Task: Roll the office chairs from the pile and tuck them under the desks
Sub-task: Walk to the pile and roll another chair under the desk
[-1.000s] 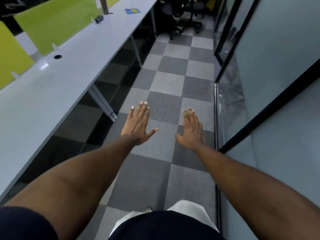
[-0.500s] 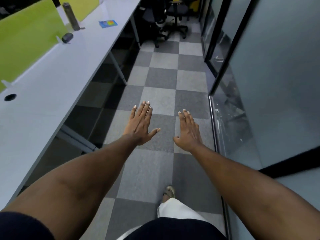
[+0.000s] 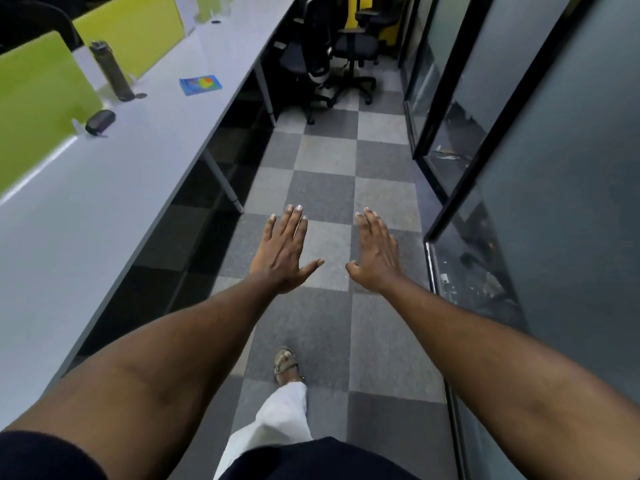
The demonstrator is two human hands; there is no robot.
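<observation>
Desk (image 3: 104, 188) on the left has no chair under it in view, left hand (image 3: 282, 252) and right hand (image 3: 375, 256) both flat, fingers straight, holding nothing, office chairs (image 3: 341, 50) piled well ahead down the aisle, so rolling looks not yet begun.

Upper left of frame: a dark grey water bottle (image 3: 112, 71) stands upright beside the lime-green divider panels (image 3: 38, 98). Below and left of it, a small dark zip case (image 3: 100, 121) lies at the foot of the nearer panel. Right of the bottle, well apart, a blue printed booklet (image 3: 201, 85) lies flat. Centre: floor (image 3: 322, 188) of light and dark grey carpet tiles in a checker pattern. Right side: black-framed glass partition (image 3: 554, 150).
</observation>
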